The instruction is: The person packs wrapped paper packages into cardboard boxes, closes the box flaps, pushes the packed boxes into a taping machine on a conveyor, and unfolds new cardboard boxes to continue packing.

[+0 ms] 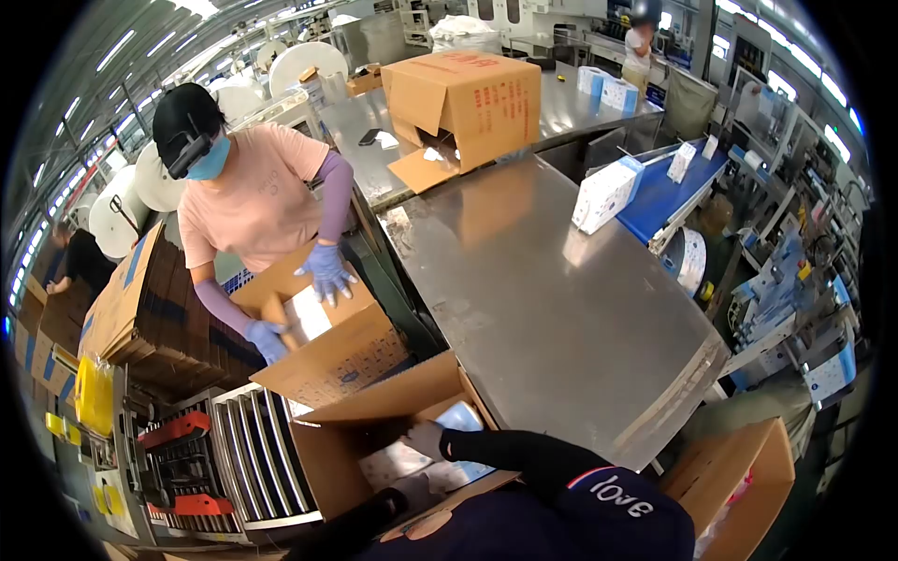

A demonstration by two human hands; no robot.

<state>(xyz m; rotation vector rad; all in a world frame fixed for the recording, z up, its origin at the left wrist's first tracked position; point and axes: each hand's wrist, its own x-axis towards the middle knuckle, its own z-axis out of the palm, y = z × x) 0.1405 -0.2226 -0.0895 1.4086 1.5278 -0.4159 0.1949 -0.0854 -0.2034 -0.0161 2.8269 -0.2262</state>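
Both my hands are inside an open cardboard box [332,467] in front of me. My right hand [427,439], in a grey glove, presses on the far side of a white patterned pack [391,462]. On the near side, my left hand [413,492], gloved the same way, bears against the pack too. Their fingertips are partly hidden. A blue and white pack [460,417] leans against the box's right wall. Another blue and white pack [458,474] lies beneath my right forearm.
A co-worker [257,196] in blue gloves handles another carton [341,351] beyond my box. A roller conveyor [257,458] runs to the left. The steel table [552,309] is at right, with a pack [606,194] by the blue belt [669,192]. A large carton [491,103] stands behind.
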